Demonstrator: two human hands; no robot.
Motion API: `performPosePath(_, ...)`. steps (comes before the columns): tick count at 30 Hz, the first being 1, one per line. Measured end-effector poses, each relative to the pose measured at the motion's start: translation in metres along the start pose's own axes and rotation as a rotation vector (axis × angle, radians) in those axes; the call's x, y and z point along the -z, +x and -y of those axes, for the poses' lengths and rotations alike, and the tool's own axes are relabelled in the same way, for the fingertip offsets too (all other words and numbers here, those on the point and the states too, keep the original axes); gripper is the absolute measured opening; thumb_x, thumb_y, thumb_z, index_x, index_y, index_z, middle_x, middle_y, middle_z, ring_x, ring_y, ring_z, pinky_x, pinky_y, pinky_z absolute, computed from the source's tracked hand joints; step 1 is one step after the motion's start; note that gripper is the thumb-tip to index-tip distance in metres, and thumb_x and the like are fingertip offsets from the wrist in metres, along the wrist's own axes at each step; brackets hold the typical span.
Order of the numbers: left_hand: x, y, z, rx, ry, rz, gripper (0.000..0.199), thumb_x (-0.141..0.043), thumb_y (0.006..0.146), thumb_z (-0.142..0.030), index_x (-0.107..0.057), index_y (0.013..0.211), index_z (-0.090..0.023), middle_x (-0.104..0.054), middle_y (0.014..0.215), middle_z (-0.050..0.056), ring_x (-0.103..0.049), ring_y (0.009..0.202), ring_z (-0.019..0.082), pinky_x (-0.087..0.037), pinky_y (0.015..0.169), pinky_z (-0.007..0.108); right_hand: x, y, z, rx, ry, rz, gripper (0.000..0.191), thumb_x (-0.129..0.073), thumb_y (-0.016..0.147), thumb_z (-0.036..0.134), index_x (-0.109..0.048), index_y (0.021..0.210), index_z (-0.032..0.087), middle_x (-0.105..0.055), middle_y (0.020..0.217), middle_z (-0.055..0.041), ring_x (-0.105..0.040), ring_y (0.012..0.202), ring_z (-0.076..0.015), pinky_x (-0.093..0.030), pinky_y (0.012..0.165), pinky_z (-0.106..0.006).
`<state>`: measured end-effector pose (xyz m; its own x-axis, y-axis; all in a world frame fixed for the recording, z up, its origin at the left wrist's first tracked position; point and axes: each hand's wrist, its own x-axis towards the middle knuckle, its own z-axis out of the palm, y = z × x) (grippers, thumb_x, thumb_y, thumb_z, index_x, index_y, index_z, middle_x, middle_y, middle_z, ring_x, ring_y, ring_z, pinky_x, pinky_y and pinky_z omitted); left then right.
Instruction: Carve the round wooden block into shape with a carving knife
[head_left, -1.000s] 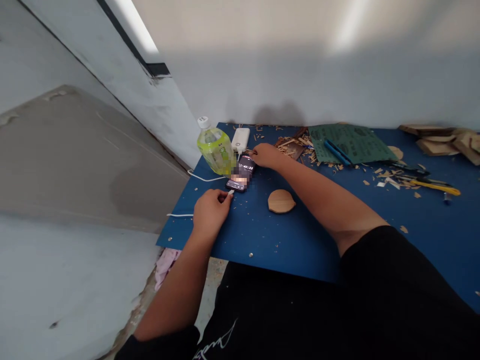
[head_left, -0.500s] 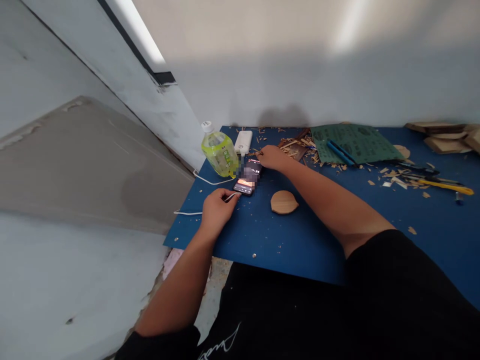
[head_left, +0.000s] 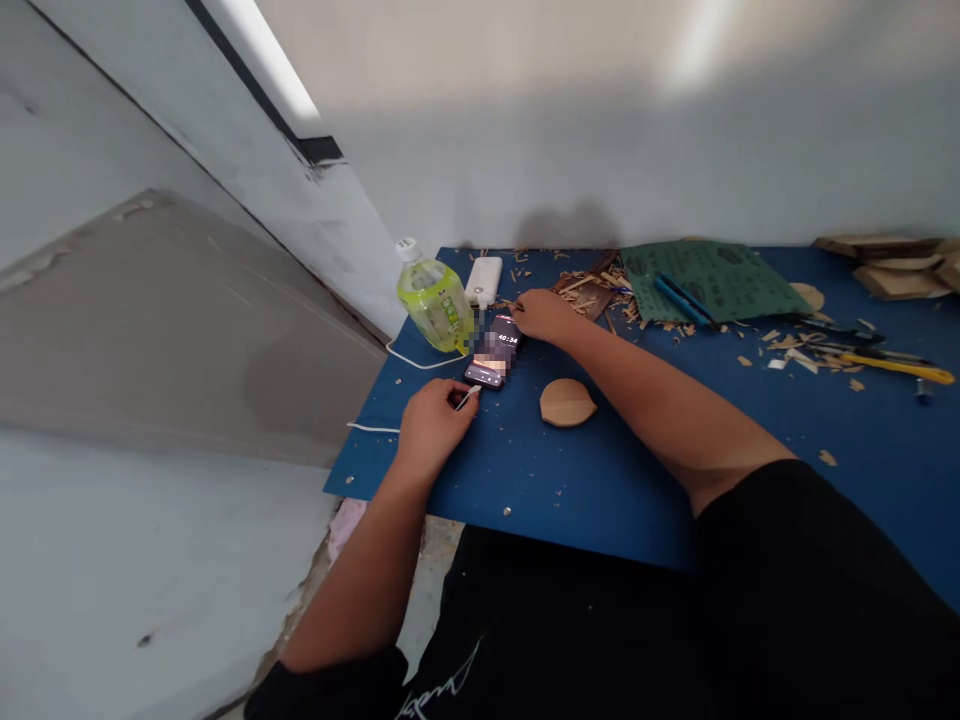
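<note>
A phone with a lit screen, partly blurred out, lies on the blue table. My left hand is closed in a pinch on a white charging cable, whose plug end is at the phone's lower edge. Whether the plug sits in the port is too small to tell. At the phone's upper end, my right hand has its fingers closed on the top corner; the fingertips are partly hidden. A round flat wooden piece with small points lies between the phone and my right forearm.
A green-labelled plastic bottle and a white power bank stand left and behind. Green sandpaper with a blue pen-like tool, wood shavings, a yellow-handled cutter and wooden blocks lie along the wall.
The view has shifted slightly. Slightly more of the cable's plug end shows beyond my left fingers at the phone's lower edge. My right hand stays at the phone's top.
</note>
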<state>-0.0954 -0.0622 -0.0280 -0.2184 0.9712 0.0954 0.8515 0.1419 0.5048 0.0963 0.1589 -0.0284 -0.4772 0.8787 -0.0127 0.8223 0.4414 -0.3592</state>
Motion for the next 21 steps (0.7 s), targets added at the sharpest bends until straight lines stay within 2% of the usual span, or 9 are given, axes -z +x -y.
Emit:
performPosePath(4,-0.0019,-0.0017,0.0004,-0.007,0.017,-0.021,0.021,-0.071,0.092,-0.044,-0.077,0.091,-0.024,-0.074,0.087,0.005,-0.068,0.079,0.024,-0.043,0.066,0.034,-0.0007,-0.0003,0.0000,-0.008,0.008,-0.005,0.036,-0.050,0.106,0.037,-0.076,0.118,0.015,-0.076,0.126,-0.0216,-0.070,0.113,-0.0313,-0.050,0.097,-0.037)
performPosePath(11,-0.0070,-0.0046,0.0042,-0.029,-0.025,-0.075,0.026,-0.064,0.099,-0.046,-0.075,0.096,-0.023,-0.076,0.095,0.007,-0.070,0.086,0.024,-0.048,0.075,0.034,-0.0011,0.0012,-0.0004,-0.021,0.035,-0.014,0.039,-0.050,0.107,0.040,-0.078,0.116,0.014,-0.077,0.124,-0.0229,-0.071,0.113,-0.0320,-0.050,0.099,-0.038)
performPosePath(21,-0.0095,-0.0008,0.0016,0.004,-0.102,-0.194,0.031,-0.063,0.099,-0.049,-0.075,0.102,-0.020,-0.077,0.096,0.007,-0.069,0.081,0.022,-0.053,0.076,0.033,-0.0029,0.0053,-0.0054,-0.061,0.094,-0.026,0.041,-0.051,0.106,0.040,-0.081,0.114,0.013,-0.078,0.124,-0.0231,-0.073,0.114,-0.0332,-0.053,0.095,-0.037)
